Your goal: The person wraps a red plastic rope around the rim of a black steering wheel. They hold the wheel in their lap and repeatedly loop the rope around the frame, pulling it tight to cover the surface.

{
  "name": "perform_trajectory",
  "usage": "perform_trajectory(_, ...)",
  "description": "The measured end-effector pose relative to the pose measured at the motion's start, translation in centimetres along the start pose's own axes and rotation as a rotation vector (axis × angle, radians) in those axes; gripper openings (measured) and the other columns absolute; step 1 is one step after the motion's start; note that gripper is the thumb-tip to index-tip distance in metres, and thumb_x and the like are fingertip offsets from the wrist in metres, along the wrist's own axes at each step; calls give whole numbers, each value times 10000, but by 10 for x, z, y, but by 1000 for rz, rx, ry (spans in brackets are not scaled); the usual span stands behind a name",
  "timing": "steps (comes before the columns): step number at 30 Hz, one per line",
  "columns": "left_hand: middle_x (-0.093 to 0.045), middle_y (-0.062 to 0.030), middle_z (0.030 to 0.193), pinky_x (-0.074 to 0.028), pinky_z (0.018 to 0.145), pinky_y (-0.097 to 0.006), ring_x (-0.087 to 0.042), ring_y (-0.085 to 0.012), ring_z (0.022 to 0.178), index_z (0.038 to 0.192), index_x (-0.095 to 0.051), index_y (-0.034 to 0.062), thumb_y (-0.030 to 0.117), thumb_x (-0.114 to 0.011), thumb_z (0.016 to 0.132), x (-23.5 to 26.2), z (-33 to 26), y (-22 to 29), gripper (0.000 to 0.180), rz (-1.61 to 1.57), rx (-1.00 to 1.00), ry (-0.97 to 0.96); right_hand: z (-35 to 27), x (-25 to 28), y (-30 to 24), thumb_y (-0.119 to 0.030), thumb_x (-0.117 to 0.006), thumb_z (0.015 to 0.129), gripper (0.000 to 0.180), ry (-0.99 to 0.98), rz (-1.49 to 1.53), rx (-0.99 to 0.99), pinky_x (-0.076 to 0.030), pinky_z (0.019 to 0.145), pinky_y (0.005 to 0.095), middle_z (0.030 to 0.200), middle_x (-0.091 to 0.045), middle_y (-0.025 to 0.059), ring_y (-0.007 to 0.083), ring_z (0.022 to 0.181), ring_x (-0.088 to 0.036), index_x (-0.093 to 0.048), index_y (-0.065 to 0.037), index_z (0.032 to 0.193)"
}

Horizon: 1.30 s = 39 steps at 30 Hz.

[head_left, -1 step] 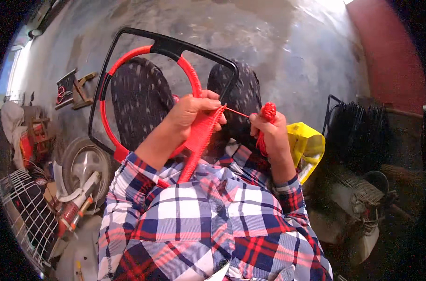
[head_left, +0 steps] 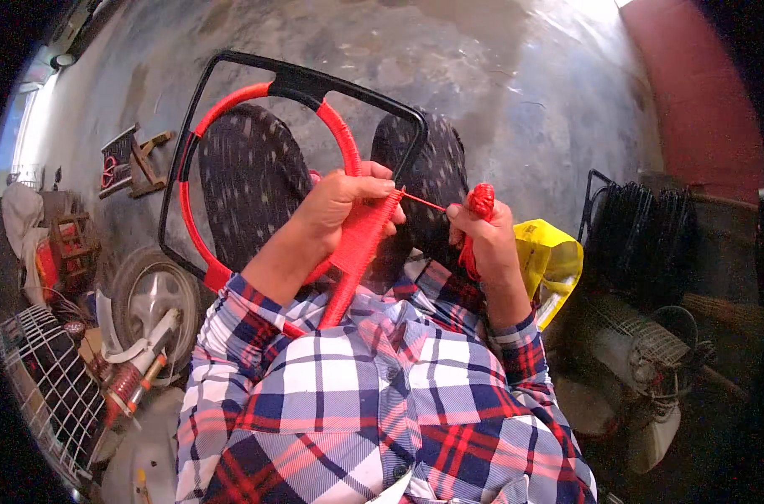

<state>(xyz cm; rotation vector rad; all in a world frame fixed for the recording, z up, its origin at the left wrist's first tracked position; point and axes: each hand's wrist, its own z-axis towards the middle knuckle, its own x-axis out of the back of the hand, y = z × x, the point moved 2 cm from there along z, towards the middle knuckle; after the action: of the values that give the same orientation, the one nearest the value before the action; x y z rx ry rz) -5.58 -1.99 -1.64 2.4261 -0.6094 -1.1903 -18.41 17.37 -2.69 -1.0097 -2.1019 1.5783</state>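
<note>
A black metal frame (head_left: 374, 94) with rounded corners rests over my thighs. Inside it is a ring wrapped in red cord (head_left: 340, 132), black along part of its top. My left hand (head_left: 338, 206) is closed on a red cord-wrapped panel (head_left: 358, 245) at the frame's right side, thumb on its upper end. From that end a thin red cord (head_left: 424, 202) runs taut to my right hand (head_left: 493, 244). The right hand grips a bundle of red cord (head_left: 483, 200), whose top sticks up above the thumb; loose strands hang below the fingers.
A yellow bag (head_left: 550, 262) sits beside my right forearm. To the left are a small folding stool (head_left: 132, 161), a wheel (head_left: 153, 294) and a white wire rack (head_left: 50, 382). Several black metal frames (head_left: 646, 231) stand at the right, with a fan-like machine (head_left: 642, 353) nearer.
</note>
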Motion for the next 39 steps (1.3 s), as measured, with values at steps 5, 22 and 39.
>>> perform_trajectory(5,-673,-208,768,-593,525,-390,-686,-293,598,1087,-509,35,81,-618,875,-8,-10,0,242,106,-24,25,6,10,17,-140,-729,808,192,-2,-14,-7,-414,528,272,646,-570,-15,98,568,-534,-574,-74,716)
perform_trajectory(22,-665,-183,821,-592,582,-353,-694,-267,685,1121,-490,-2,125,-614,916,-7,-14,2,271,64,-2,-109,24,12,13,-95,-668,832,107,74,-57,152,-391,533,248,688,-537,-25,91,573,-501,-564,-76,849)
perform_trajectory(39,-548,-57,1205,-453,954,-326,-556,-174,1111,1349,-392,65,101,-642,865,5,7,-10,546,4,-548,54,46,-94,-92,-81,-616,776,291,-204,-1433,811,-527,756,423,930,-656,72,297,907,-636,-655,-105,1064)
